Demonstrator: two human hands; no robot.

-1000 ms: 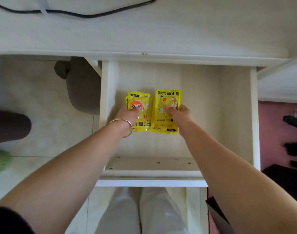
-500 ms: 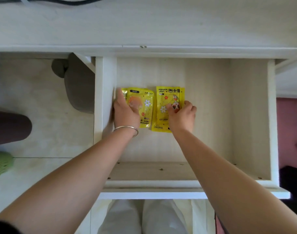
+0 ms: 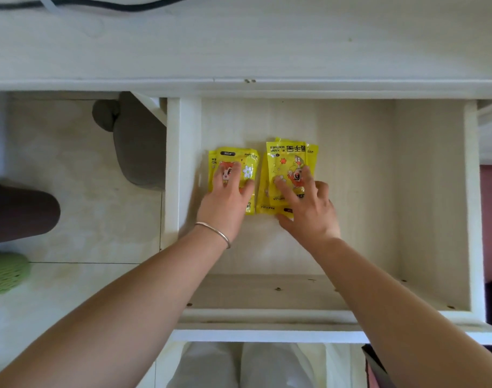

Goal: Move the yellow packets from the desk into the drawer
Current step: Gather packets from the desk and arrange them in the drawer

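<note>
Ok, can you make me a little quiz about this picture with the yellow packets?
1. True or false: the yellow packets lie inside the open drawer.
2. Which wrist wears the silver bangle: A left, B right?
3. Fill in: a black ___ runs across the far edge of the desk.

Key: 1 true; 2 A; 3 cable.
</note>
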